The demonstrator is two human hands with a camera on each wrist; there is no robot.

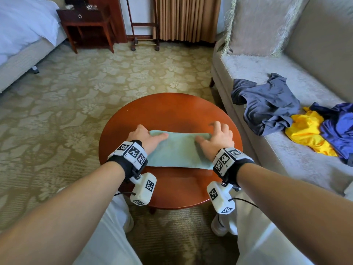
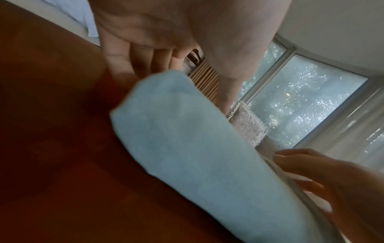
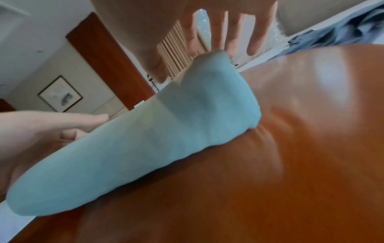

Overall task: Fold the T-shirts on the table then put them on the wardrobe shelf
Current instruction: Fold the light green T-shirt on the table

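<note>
Both hands are lying on one light-blue T-shirt (image 1: 179,150), folded into a flat band and sitting across the middle of one round wooden table (image 1: 172,109) at the frame's centre. At the band's left end the left hand (image 1: 146,137) is resting with its thumb stretched along the cloth and its fingers straight, reaching past the far edge. At the right end the right hand (image 1: 217,137) is resting with its thumb on the cloth and its fingers spread; whether those fingertips are touching the wood or hovering cannot be told. Neither hand is clamped on anything. In the left wrist view the fingers (image 2: 124,65) are pointing down behind the rolled blue edge (image 2: 187,139); in the right wrist view four spread fingers (image 3: 234,32) are standing above the fold (image 3: 166,131).

Further right, on one grey sofa (image 1: 267,150), three loose garments are lying in a heap: one grey-blue shirt (image 1: 267,106), one yellow garment (image 1: 307,132) and one dark blue garment (image 1: 338,127), the last two touching. One fringed cushion (image 1: 257,25) is leaning at the sofa's upper end.

Farthest off, at upper left, one bed (image 1: 23,35) and one dark wooden nightstand (image 1: 86,25) are standing beside pleated curtains (image 1: 187,18).
</note>
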